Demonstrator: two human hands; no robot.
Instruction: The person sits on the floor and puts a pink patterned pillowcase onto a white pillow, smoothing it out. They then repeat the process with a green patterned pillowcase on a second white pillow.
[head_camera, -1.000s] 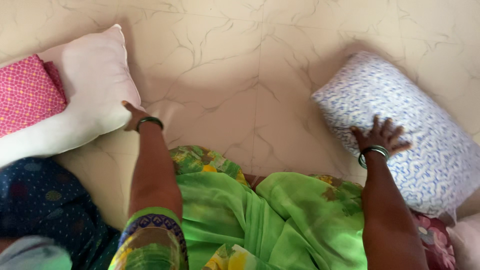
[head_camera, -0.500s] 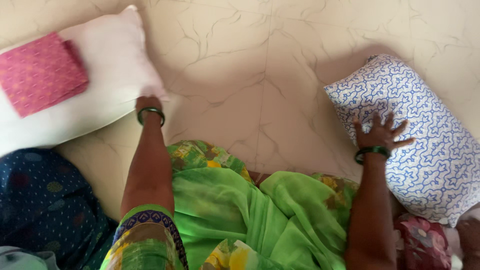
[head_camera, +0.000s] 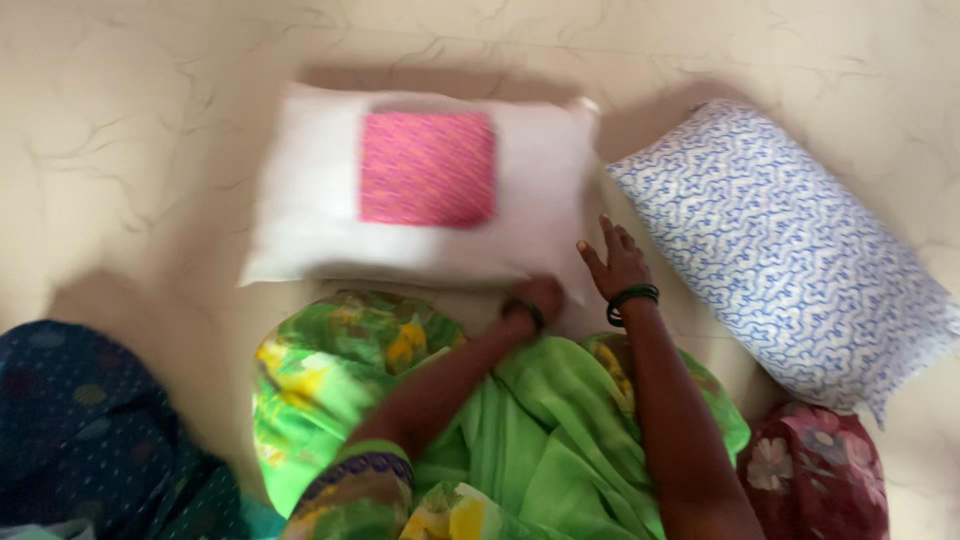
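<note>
A white pillow (head_camera: 300, 215) lies on the floor straight ahead of me, with a folded pink patterned cloth (head_camera: 428, 168) lying on top of it. My left hand (head_camera: 538, 296) grips the pillow's near edge at its right end, fingers closed on it. My right hand (head_camera: 613, 262) hovers with fingers spread beside the pillow's right corner, between it and a blue-and-white patterned pillow (head_camera: 790, 260) lying to the right. The frame is motion-blurred.
Cream marble-look floor tiles (head_camera: 130, 130) surround everything. A dark blue dotted cloth (head_camera: 90, 420) lies at the lower left. A maroon floral cloth (head_camera: 815, 475) sits at the lower right. My green garment (head_camera: 480, 420) covers my lap.
My left hand has dragged the white pillow with the pink cloth from the far left to the middle in front of me. My right hand came off the blue-and-white pillow and moved left.
</note>
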